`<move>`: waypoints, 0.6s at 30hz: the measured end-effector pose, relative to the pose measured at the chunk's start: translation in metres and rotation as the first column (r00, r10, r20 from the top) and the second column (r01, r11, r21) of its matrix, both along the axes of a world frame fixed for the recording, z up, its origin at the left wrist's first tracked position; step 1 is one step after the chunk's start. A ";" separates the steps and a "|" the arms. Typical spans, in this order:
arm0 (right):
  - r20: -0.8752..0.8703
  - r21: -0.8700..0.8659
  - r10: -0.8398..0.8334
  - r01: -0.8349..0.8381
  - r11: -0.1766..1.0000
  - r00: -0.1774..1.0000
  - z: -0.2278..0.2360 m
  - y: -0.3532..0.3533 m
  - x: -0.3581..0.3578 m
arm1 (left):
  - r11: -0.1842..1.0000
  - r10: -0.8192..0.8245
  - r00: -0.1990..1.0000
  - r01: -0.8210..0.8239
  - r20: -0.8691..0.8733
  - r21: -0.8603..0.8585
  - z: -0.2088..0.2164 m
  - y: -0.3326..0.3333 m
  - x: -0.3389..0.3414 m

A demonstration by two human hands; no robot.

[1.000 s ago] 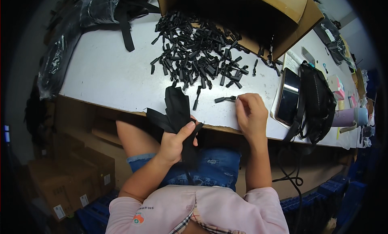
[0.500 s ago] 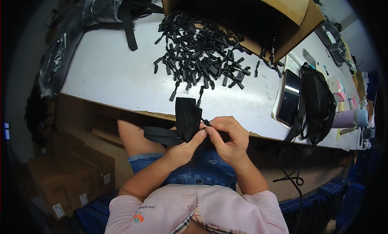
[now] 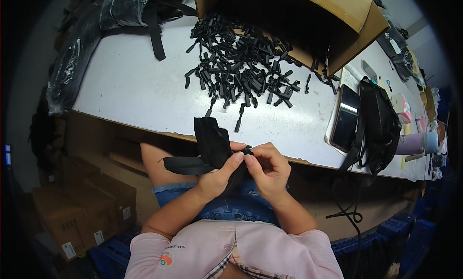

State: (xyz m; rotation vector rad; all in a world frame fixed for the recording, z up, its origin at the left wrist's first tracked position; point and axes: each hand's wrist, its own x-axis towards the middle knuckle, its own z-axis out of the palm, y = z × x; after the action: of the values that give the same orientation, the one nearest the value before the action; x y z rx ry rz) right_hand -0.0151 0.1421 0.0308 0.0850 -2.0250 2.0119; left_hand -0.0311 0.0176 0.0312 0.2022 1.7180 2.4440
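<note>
Both hands meet just below the near edge of the white table [image 3: 144,93], over the person's lap. Left hand [image 3: 218,175] grips a black fabric piece [image 3: 210,141], thumb pressed on its right edge; fabric stands up above the hand, a strap end trailing left. Right hand [image 3: 270,168] pinches a small black part, barely visible, against that same edge. Fingertips touch. Pile of black plastic pulls [image 3: 241,69] lies on the table, well apart, before a cardboard box [image 3: 357,18].
</note>
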 end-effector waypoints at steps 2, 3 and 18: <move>-0.011 -0.050 -0.005 0.004 0.999 1.000 -0.001 -0.004 -0.001 | 0.999 0.032 0.999 -0.032 -0.026 0.020 -0.001 0.001 0.000; 0.050 -0.159 0.036 -0.027 0.987 0.998 -0.001 -0.004 -0.001 | 0.998 0.014 1.000 -0.016 0.027 0.064 0.001 0.001 0.000; 0.268 -0.662 0.454 -0.180 0.728 0.849 -0.003 0.015 -0.006 | 0.989 -0.150 0.972 0.148 0.179 0.024 0.005 -0.010 -0.002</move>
State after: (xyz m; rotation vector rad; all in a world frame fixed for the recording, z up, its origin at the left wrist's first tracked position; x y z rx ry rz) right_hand -0.0207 0.1573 0.0277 -0.1502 -1.4908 3.0591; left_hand -0.0331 0.0080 0.0366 0.1031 1.5565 2.2873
